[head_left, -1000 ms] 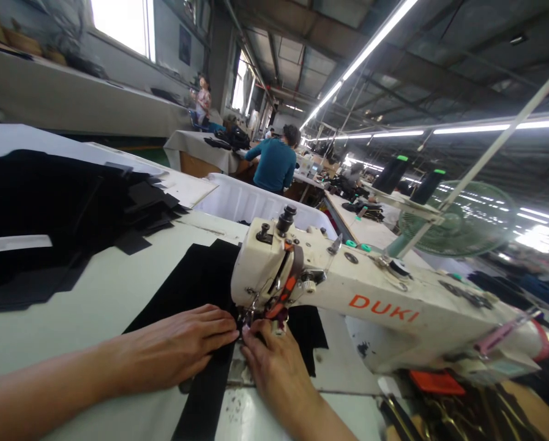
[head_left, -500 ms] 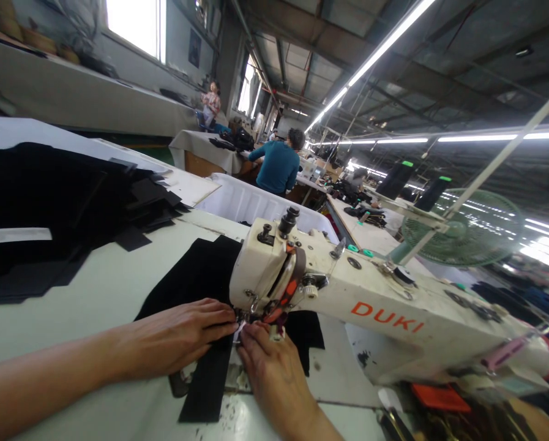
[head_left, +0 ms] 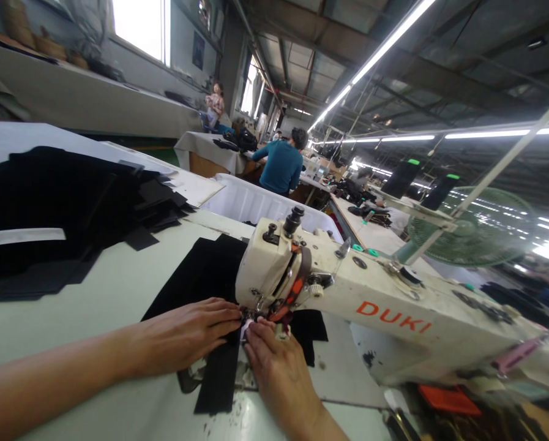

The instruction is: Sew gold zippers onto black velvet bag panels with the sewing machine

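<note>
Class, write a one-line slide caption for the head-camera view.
Left hand and right hand hold black fabric flat at the needle of a cream sewing machine.

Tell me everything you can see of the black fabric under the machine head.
The black fabric is a flat, matte, felt-like piece lying on the white table. It passes under the sewing machine head, with a narrower strip reaching toward the near edge. The left hand lies flat on it; the right hand rests at its edge by the needle area.
</note>
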The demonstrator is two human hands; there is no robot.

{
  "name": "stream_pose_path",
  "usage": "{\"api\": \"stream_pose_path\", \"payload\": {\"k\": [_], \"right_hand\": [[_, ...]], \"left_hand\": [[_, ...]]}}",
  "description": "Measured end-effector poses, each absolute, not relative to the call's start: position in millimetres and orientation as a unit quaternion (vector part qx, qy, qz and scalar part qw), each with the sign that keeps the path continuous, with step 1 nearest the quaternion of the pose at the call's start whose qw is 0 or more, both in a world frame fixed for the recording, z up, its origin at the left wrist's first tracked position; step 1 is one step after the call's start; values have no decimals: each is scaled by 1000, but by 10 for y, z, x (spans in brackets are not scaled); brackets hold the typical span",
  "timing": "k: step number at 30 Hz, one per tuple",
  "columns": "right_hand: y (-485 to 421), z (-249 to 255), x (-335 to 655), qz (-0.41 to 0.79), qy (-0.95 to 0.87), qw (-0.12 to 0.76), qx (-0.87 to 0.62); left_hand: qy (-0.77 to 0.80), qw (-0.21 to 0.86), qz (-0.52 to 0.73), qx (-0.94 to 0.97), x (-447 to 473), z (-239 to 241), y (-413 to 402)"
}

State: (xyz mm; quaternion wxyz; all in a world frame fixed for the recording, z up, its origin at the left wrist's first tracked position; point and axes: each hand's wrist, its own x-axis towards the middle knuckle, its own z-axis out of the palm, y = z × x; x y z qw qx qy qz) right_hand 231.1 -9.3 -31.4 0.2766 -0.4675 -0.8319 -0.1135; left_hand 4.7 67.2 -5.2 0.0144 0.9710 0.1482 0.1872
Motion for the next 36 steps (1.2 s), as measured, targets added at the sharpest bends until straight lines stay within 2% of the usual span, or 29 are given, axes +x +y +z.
{"api": "stream_pose_path", "payload": {"k": [12, 18, 24, 28, 31, 36], "right_hand": [[-116, -202, 2321, -109, -844, 267, -451], [-89, -144, 2379, -93, -852, 255, -447], [130, -30, 2529, -152, -867, 203, -430], [147, 33, 2634, -211, -817, 234, -484], [-164, -28, 2648, -238, -780, 262, -515], [-1068, -419, 2198, -172, -804, 328, -465]], "left_hand": [[149, 134, 205, 958, 22, 72, 652], [171, 139, 206, 953, -51, 58, 620], [241, 116, 199, 943, -59, 29, 726], [334, 79, 207, 916, -258, 48, 777], [364, 62, 195, 909, -604, 188, 456], [383, 125, 183, 897, -1138, 279, -361]]}}
